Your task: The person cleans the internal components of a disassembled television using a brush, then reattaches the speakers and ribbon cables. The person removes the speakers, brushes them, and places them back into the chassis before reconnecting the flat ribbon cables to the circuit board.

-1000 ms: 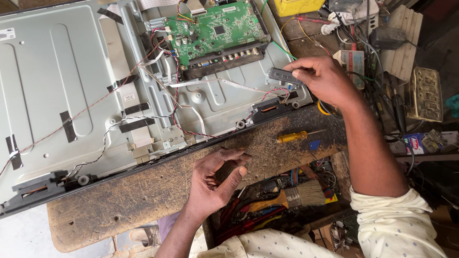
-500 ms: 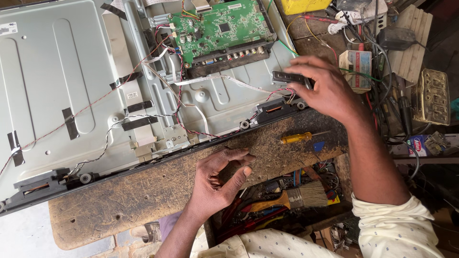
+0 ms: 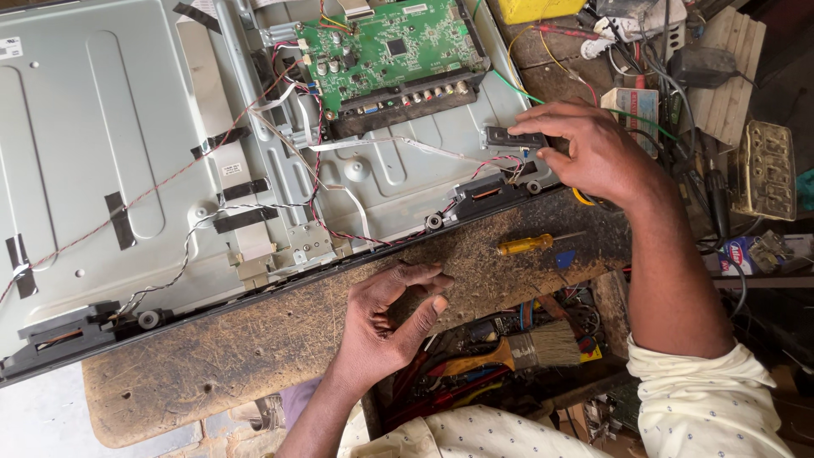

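Gripping black module (image 3: 515,137) at panel edge, right hand (image 3: 593,153); left hand (image 3: 386,318) apart

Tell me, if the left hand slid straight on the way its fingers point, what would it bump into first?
Probably the yellow-handled screwdriver on the worn wooden bench: the left hand points rightward along it, though its line may pass just below.

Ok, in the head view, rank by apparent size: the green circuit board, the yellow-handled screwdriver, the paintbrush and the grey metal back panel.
1. grey metal back panel
2. green circuit board
3. and 4. paintbrush and yellow-handled screwdriver: the brush looks somewhat bigger, but it lies lower and partly hidden, so unsure.
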